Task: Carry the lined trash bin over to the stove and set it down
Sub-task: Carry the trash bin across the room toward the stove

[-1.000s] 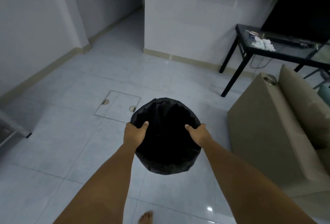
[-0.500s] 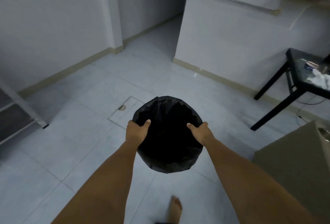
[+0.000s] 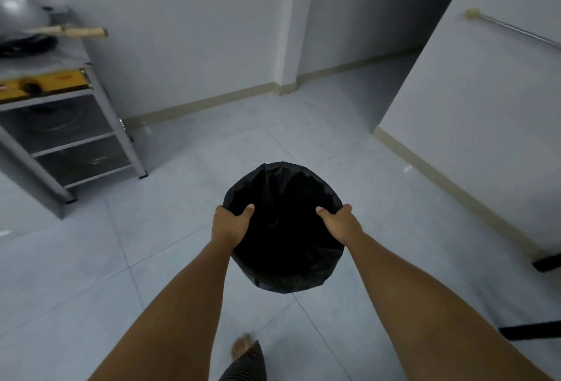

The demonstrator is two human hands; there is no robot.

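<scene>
The bin (black bag inside) is held up off the floor, in the middle of the view. Its rim is gripped on one side by the left hand & on the other by the right hand, thumbs tucked over the edge. The stove w/ a wok on top is seen far left, well apart from the bin. A bare foot is seen below.

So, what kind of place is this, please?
Probably a home, at its kitchen corner: a metal stand carries a wok with a wooden handle, the floor is tiled, and both hands carry a lined bin.
</scene>
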